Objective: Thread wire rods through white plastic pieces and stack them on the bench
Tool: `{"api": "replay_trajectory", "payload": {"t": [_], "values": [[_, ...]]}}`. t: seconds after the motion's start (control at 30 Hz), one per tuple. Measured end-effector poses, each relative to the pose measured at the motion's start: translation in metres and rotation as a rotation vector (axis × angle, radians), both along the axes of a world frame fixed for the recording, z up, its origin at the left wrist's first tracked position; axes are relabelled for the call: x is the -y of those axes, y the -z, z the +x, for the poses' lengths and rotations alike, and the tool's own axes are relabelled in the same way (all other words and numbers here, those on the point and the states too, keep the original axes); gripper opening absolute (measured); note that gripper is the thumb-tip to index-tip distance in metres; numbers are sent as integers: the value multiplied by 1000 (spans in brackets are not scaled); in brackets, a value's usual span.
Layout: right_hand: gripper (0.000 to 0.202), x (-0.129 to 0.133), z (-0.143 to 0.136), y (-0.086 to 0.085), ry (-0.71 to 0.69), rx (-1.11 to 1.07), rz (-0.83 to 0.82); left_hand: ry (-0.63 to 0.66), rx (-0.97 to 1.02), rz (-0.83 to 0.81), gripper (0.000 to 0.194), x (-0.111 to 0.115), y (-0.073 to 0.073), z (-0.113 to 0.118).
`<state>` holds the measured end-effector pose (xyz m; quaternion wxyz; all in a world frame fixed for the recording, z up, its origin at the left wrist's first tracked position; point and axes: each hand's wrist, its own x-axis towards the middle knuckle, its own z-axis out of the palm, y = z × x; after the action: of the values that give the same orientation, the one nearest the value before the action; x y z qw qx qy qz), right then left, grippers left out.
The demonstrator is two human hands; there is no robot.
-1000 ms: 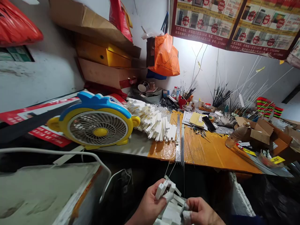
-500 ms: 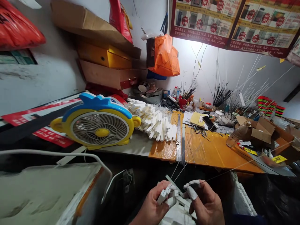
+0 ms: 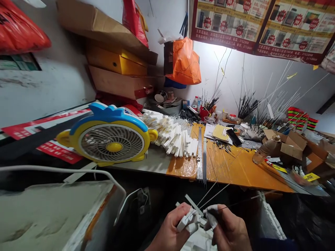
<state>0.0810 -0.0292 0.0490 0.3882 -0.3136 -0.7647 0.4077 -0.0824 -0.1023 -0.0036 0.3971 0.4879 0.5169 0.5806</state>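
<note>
Low in the head view, my left hand (image 3: 174, 225) is closed around white sticks (image 3: 183, 223) that look like foam. Two thin pale rods (image 3: 213, 195) reach up and to the right from these sticks. Close beside it, my right hand (image 3: 232, 226) pinches a thin rod (image 3: 239, 201) that runs out to the right. Both hands have white coverings on some fingertips, and these nearly meet. Under the hands lie more white sticks (image 3: 200, 240), partly hidden by them. The exact contact point of the right hand's rod with the sticks is hidden.
On the bench (image 3: 248, 174) lie a heap of white sticks with rods (image 3: 175, 139), a metal ruler (image 3: 199, 153), a phone (image 3: 233, 137), and a bottle (image 3: 265, 150). A blue and yellow fan (image 3: 113, 137) stands left. Open cardboard boxes (image 3: 293, 144) are at right.
My right hand has moved slightly down, its fingertips drawn closer together. The pale rods from my left hand now lean further right, and the right hand's rod shows less length.
</note>
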Motion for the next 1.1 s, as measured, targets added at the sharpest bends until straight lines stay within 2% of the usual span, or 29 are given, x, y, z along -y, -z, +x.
{"api": "replay_trajectory", "payload": {"t": [0.1,0.2,0.37,0.5,0.6,0.7,0.8,0.9,0.97,1.03,1.1], "values": [[20,-8,0,-7,-117,57,-238,32,-3,-55,32,1,-5,3],[30,-21,4,-16,-123,78,-445,25,52,-131,34,1,-9,4],[33,-28,7,-21,-8,-121,-396,1,18,-129,33,-2,-13,1],[27,-27,1,-12,-104,-61,-468,20,40,-141,30,-4,-14,-1],[21,-30,2,-7,-82,-107,-323,37,15,-151,31,-5,-11,-2],[27,-28,1,3,-75,-113,-241,27,-1,-129,36,-7,-7,-1],[31,-31,-1,17,-183,-55,-332,37,130,-178,43,-9,-2,0],[31,-61,5,27,-102,-14,-546,52,270,-200,43,-11,-1,-6],[35,-92,10,32,106,-24,-611,19,322,-209,47,-12,-3,-12],[34,-120,12,38,167,-13,-656,10,347,-258,56,-13,-5,-17],[35,-135,9,48,160,3,-722,52,350,-304,64,-15,-7,-19]]}}
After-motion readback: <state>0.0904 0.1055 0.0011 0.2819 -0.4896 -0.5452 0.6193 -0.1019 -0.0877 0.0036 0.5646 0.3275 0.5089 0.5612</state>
